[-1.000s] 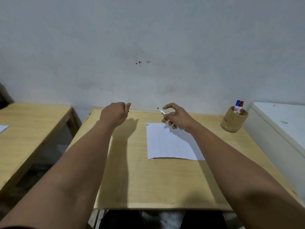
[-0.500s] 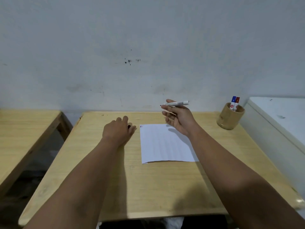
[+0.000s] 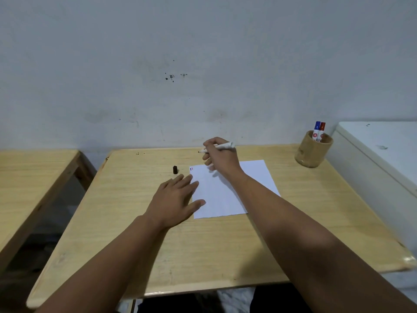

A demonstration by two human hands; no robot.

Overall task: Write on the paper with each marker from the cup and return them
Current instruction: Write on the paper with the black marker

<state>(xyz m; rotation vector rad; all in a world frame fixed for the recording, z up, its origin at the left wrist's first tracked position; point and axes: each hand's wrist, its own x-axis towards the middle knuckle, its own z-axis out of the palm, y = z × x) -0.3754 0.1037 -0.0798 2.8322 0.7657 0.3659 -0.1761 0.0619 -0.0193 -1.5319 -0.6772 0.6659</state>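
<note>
I see my left hand (image 3: 178, 201) spread flat at the paper (image 3: 228, 195)'s left edge, thumb on the sheet, with bare surface (image 3: 214, 249) open nearer me. My right hand (image 3: 220, 155) pinches an uncapped marker (image 3: 222, 146) above the paper's far edge; its black cap (image 3: 175, 169) lies left of the paper. Right of the paper, the wooden cup (image 3: 313, 152) holds two capped markers (image 3: 318, 131).
</note>
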